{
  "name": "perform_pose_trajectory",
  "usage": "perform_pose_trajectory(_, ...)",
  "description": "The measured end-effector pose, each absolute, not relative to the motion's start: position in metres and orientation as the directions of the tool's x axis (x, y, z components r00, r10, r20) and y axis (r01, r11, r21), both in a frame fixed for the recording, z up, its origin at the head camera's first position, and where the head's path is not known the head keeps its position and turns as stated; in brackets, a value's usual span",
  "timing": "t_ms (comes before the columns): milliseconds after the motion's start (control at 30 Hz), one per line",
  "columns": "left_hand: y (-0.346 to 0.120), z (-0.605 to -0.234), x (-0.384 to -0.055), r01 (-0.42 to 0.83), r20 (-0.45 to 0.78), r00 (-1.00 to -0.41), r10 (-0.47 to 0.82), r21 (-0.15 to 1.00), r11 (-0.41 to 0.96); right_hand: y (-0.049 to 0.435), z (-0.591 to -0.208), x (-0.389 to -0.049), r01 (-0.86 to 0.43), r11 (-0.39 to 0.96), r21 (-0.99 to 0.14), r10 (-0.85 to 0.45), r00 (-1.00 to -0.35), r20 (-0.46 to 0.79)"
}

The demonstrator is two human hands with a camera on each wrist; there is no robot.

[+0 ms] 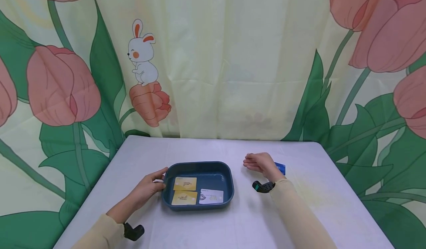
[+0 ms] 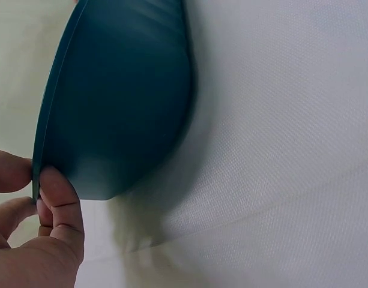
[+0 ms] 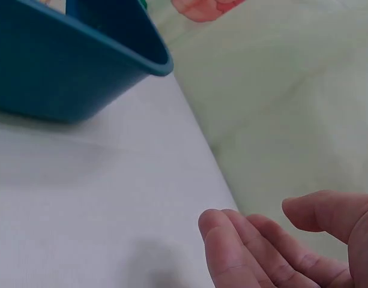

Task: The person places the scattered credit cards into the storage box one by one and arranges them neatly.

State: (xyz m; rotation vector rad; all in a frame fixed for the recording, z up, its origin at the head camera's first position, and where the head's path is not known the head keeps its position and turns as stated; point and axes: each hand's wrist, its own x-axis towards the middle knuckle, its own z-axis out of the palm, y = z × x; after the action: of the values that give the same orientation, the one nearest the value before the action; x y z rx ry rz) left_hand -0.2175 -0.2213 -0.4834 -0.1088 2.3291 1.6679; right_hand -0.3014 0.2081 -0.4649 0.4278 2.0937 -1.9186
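A dark blue tray (image 1: 213, 164) stands on the white table, with two yellow cards (image 1: 185, 184) along its left side and a white card (image 1: 211, 196) at its lower right. My left hand (image 1: 148, 187) pinches the tray's left rim between thumb and fingers, which the left wrist view shows up close. Right of the tray, my right hand (image 1: 260, 164) hovers over the table with loosely bent fingers (image 3: 232, 255) and nothing between them. A blue card (image 1: 280, 168) lies just beyond the right wrist, partly hidden by it.
The white table (image 1: 213, 230) reaches back to a curtain (image 1: 233, 56) printed with tulips and a rabbit. Black bands (image 1: 263, 187) sit on both wrists, below beige sleeves.
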Motion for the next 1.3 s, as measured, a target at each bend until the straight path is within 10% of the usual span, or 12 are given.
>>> perform_pose_trajectory(1300,-0.219,-0.484,-0.218,-0.231,-0.271,-0.959,0.082,0.917,0.325,0.275,-0.487,-0.295,0.415,-0.017,-0.91,0.059,-0.908,-0.415)
